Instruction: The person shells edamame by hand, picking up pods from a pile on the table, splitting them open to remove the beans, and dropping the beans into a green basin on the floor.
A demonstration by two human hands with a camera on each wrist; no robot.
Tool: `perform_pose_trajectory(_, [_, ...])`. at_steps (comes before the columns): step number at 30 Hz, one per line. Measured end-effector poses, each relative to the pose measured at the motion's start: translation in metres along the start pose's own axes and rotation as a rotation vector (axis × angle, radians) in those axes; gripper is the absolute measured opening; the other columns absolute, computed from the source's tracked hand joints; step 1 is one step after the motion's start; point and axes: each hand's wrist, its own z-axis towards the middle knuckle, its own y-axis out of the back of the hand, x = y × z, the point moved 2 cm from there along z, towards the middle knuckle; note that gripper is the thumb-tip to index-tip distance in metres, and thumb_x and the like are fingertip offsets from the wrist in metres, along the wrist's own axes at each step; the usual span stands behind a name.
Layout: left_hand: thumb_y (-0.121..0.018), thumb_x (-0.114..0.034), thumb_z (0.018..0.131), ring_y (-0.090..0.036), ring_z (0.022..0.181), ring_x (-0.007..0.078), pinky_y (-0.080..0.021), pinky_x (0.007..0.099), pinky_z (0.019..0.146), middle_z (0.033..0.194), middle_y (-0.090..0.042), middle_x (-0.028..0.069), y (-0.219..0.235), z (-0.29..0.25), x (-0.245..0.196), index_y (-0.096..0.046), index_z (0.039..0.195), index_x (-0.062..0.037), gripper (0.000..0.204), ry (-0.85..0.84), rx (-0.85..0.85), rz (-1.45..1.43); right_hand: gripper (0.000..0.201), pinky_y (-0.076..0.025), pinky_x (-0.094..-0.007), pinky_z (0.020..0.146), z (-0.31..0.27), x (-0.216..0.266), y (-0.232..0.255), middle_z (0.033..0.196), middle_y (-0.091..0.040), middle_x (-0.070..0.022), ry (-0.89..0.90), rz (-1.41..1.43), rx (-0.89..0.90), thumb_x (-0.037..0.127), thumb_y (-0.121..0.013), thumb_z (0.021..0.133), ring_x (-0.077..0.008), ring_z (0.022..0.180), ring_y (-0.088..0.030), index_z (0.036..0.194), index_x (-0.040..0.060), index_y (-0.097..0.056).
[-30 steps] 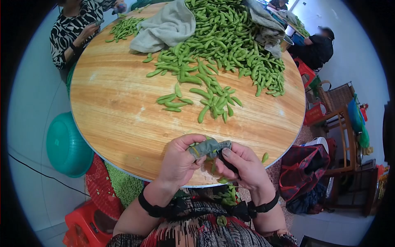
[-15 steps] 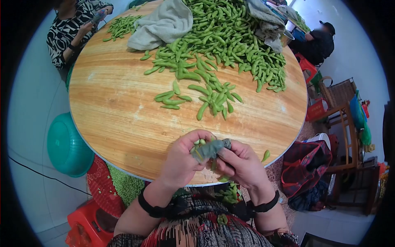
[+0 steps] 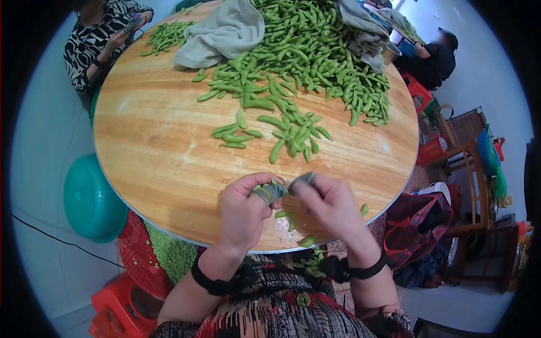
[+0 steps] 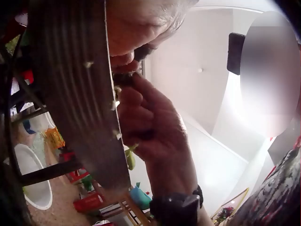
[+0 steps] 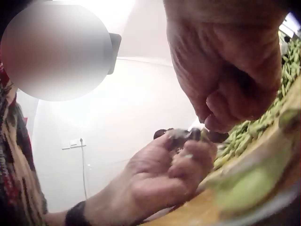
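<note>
My left hand [image 3: 243, 208] is curled over the near part of the table, with bits of green soybeans showing between thumb and fingers. A grey-green wrap [image 3: 271, 193] with a yellow band covers its thumb. Just to the right, my right hand [image 3: 332, 205] is blurred, its fingers curled in and no pod visible in them; one fingertip wears a dark grey cover [image 3: 302, 181]. In the right wrist view the right hand [image 5: 230, 70] hangs above the left hand [image 5: 164, 174]. Under the hands lie loose green pods [image 3: 292, 225], and another pod [image 3: 307, 241] sits at the table edge.
The round wooden table [image 3: 158, 141] bears a large heap of soybean pods [image 3: 315, 62] at the back, a smaller spread of pods [image 3: 296, 135] and a grey cloth [image 3: 222, 34]. A teal basin [image 3: 96, 197] and red stool [image 3: 121, 307] stand left. Another person [image 3: 104, 48] sits back left.
The right hand has parted from the left and moved slightly up. A green pod piece now shows on the table below the gap. The left hand keeps its place.
</note>
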Motion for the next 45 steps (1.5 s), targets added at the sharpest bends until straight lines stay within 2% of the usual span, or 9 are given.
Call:
perform_pose_trajectory(10, [-0.043,0.007,0.075,-0.043,0.056,0.0062,-0.028,0.0155,0.045,0.073,-0.055,0.0044,0.003,-0.004,0.002,-0.059,0.086,0.0025,0.020,-0.011,0.132,-0.017,0.020,-0.047,-0.0443,0.057,0.040,-0.004,0.020,0.063,-0.058,-0.0214,0.163,-0.962,-0.227,0.016,-0.059,0.078,-0.0364,0.063,-0.060,0.071,-0.0020,-0.053])
perform_pose_trajectory(13, [-0.043,0.007,0.075,-0.043,0.056,0.0051,-0.029,0.0157,0.047,0.072,-0.055,0.0033,0.000,-0.006,0.001,-0.059,0.085,0.0029,0.020,0.006,0.100,0.083,0.020,-0.048,-0.0393,0.057,0.019,0.006,0.019,0.064,-0.059,-0.0204,0.112,-0.867,-0.166,0.016,-0.061,0.079,-0.0330,0.061,-0.060,0.077,-0.0028,-0.056])
perform_pose_trajectory(16, [-0.046,0.009,0.072,-0.047,0.058,0.0056,-0.035,0.0164,0.050,0.074,-0.055,0.0028,-0.007,-0.006,-0.001,-0.058,0.087,0.0023,0.021,-0.028,0.074,0.234,0.021,-0.045,-0.0251,0.055,-0.004,0.009,0.011,0.067,-0.062,-0.0068,0.120,-0.005,-0.090,0.017,-0.063,0.083,-0.0091,0.058,-0.055,0.089,-0.0023,-0.059])
perform_pose_trajectory(25, [-0.050,0.008,0.070,-0.052,0.063,0.0076,-0.041,0.0170,0.053,0.080,-0.055,0.0020,0.013,-0.022,-0.018,-0.054,0.091,-0.0031,0.025,-0.091,0.028,0.419,0.014,-0.042,-0.0198,0.056,-0.025,0.008,0.020,0.068,-0.059,-0.0012,-0.067,0.424,0.008,0.012,-0.062,0.082,-0.0037,0.061,-0.050,0.088,-0.0015,-0.059])
perform_pose_trajectory(27, [-0.050,0.002,0.075,-0.047,0.059,0.0050,-0.035,0.0152,0.047,0.078,-0.054,0.0010,0.038,-0.043,-0.045,-0.053,0.093,-0.0043,0.019,-0.227,-0.083,0.340,0.018,-0.042,-0.0226,0.055,-0.025,0.014,0.032,0.063,-0.056,-0.0009,0.035,0.131,0.483,0.015,-0.064,0.082,-0.0040,0.060,-0.048,0.088,-0.0013,-0.059])
perform_pose_trajectory(32, [-0.051,-0.005,0.085,-0.043,0.058,0.0021,-0.029,0.0132,0.045,0.081,-0.054,-0.0003,0.147,-0.097,-0.078,-0.053,0.101,-0.0044,0.017,-0.650,-0.559,0.257,0.020,-0.045,-0.0432,0.054,0.002,0.003,0.025,0.065,-0.059,-0.0188,0.184,-0.595,-0.195,0.020,-0.063,0.078,-0.0356,0.061,-0.058,0.082,0.0011,-0.056])
perform_pose_trajectory(39, [-0.056,-0.009,0.085,-0.056,0.092,0.0202,-0.046,0.0294,0.081,0.117,-0.049,0.0141,0.293,-0.120,-0.027,-0.056,0.111,-0.0001,0.027,-0.101,-0.821,1.045,0.019,-0.045,-0.0438,0.052,0.019,-0.008,0.011,0.061,-0.057,-0.0187,0.226,-0.838,-0.206,0.020,-0.061,0.078,-0.0354,0.057,-0.057,0.077,0.0018,-0.054])
perform_pose_trajectory(41, [-0.057,-0.012,0.085,-0.052,0.103,0.0280,-0.040,0.0355,0.092,0.127,-0.041,0.0171,0.264,-0.123,-0.053,-0.053,0.114,0.0014,0.032,-0.453,-1.026,1.707,0.017,-0.046,-0.0400,0.051,0.017,-0.010,0.013,0.060,-0.056,-0.0195,0.230,-0.727,-0.243,0.017,-0.061,0.076,-0.0327,0.054,-0.057,0.075,0.0012,-0.055])
perform_pose_trajectory(45, [-0.061,-0.007,0.077,-0.055,0.097,0.0291,-0.041,0.0335,0.088,0.109,-0.054,0.0153,0.169,-0.111,-0.085,-0.057,0.111,-0.0021,0.035,-0.856,-0.848,1.118,0.015,-0.045,-0.0328,0.049,0.003,-0.012,0.008,0.060,-0.059,-0.0119,0.090,-0.294,-0.119,0.014,-0.061,0.077,-0.0217,0.049,-0.056,0.077,-0.0006,-0.057])
